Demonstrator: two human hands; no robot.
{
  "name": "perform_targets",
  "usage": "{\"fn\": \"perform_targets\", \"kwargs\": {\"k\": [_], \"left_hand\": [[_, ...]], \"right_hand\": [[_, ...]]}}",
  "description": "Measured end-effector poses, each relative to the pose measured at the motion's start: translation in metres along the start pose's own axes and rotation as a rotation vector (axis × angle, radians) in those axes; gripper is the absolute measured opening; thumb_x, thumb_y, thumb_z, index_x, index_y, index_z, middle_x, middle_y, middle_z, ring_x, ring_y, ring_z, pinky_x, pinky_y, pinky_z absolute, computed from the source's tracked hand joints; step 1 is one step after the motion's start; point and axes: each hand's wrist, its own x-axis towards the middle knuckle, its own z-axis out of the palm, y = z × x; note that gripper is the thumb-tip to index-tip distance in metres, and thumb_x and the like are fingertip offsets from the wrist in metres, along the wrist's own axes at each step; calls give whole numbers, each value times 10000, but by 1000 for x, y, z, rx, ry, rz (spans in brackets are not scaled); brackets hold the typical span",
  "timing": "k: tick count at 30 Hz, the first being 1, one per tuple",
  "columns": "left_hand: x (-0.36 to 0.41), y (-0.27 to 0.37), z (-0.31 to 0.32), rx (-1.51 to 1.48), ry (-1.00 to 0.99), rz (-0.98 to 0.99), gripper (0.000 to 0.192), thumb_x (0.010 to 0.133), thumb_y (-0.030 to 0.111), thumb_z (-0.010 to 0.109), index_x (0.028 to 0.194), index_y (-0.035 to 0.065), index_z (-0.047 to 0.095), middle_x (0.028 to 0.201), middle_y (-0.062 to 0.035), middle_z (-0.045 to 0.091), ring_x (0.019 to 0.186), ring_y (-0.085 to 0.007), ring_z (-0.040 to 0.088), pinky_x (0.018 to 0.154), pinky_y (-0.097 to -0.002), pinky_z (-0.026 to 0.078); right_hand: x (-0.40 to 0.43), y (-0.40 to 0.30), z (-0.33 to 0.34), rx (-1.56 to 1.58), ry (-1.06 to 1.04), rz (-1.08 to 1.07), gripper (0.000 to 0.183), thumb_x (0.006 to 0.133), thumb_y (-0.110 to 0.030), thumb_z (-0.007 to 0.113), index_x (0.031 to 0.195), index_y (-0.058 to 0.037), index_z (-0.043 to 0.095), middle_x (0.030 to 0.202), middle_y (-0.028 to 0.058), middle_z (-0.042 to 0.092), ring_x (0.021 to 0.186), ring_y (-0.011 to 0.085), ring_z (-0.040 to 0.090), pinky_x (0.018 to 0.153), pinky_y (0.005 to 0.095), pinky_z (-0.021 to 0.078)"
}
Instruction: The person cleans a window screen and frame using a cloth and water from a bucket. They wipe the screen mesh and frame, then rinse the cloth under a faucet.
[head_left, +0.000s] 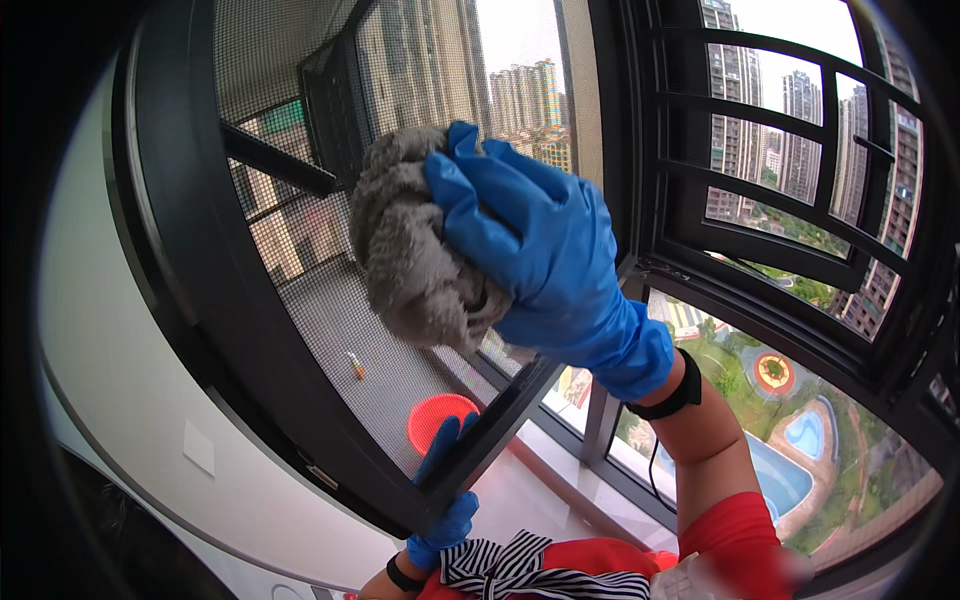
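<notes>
My right hand (547, 240), in a blue rubber glove, grips a bunched grey plush cloth (420, 247) against the mesh of a window screen (322, 315). The cloth hides the part of the mesh under it. My left hand (450, 521), gloved in blue too, holds the lower corner of the screen's dark frame (480, 450). Its fingers show through the mesh on the far side, while the rest of the hand is on the near side. Both wrists carry black bands.
Beyond the mesh, a red plastic basin (431, 412) stands on the floor. A small orange-and-white object (357, 366) lies near it. Dark window bars (750, 105) and an outward-tilted sash (780, 259) are at the right. A white wall panel (135, 315) borders the left.
</notes>
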Motion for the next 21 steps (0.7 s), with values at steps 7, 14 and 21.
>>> {"fn": "perform_targets", "kwargs": {"k": [7, 14, 21], "left_hand": [[-32, -54, -15, -9, -86, -158, 428, 915, 282, 594, 1165, 7, 380, 1093, -106, 435, 991, -193, 427, 847, -320, 355], [-85, -137, -46, 174, -249, -205, 310, 909, 228, 614, 1111, 52, 458, 882, -32, 535, 769, -107, 494, 679, -239, 451], [-3, -17, -8, 83, -156, 8, 676, 943, 227, 544, 1471, -42, 217, 1464, -175, 383, 1331, -253, 405, 1095, -378, 313]], "right_hand": [[-25, 215, 9, 240, 216, 937, 338, 781, -195, 669, 1088, -58, 639, 877, 86, 695, 776, 228, 677, 691, 375, 526], [-159, 221, 13, 213, 154, 1306, 360, 842, -249, 587, 1151, -65, 610, 917, 115, 676, 747, 236, 672, 631, 344, 524], [47, 126, 14, 378, 107, 579, 344, 817, -338, 635, 1015, -58, 652, 885, 127, 685, 738, 225, 685, 641, 347, 537]]}}
